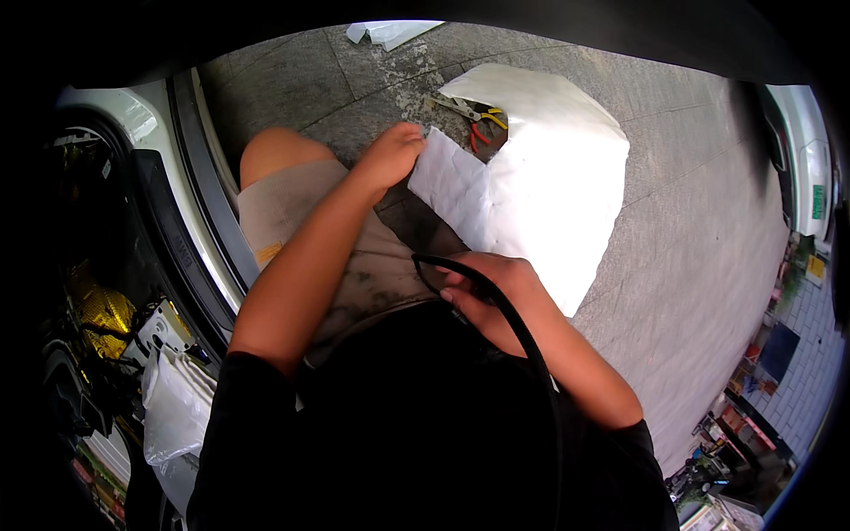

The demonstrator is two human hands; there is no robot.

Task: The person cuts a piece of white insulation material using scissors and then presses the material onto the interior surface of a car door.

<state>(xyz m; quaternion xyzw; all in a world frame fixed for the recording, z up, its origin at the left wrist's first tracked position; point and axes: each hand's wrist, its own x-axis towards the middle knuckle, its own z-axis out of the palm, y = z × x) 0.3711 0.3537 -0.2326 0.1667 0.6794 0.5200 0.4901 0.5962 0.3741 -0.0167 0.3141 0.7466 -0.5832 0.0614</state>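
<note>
A large white sheet [558, 177] with a faceted outline and a cut-out notch lies in front of me, with a narrower flap on its left side. My left hand [391, 159] is closed, its fingertips pinching the far corner of that flap. Close to my lap, by the sheet's near edge, my right hand [487, 281] is curled closed; what its fingers hold is hidden. A black cable [509, 310] loops across the right hand and runs down over my dark shirt. Beyond the flap, pliers [465, 110] with yellow and red handles rest on the paving, partly covered by the sheet.
To my left is a white car's open doorway with a dark sill [181, 239]; inside are gold foil [102, 305] and a clear plastic bag [173, 403]. Another white scrap [394, 33] lies at the far side. A second white car [801, 150] stands far right, on grey paving.
</note>
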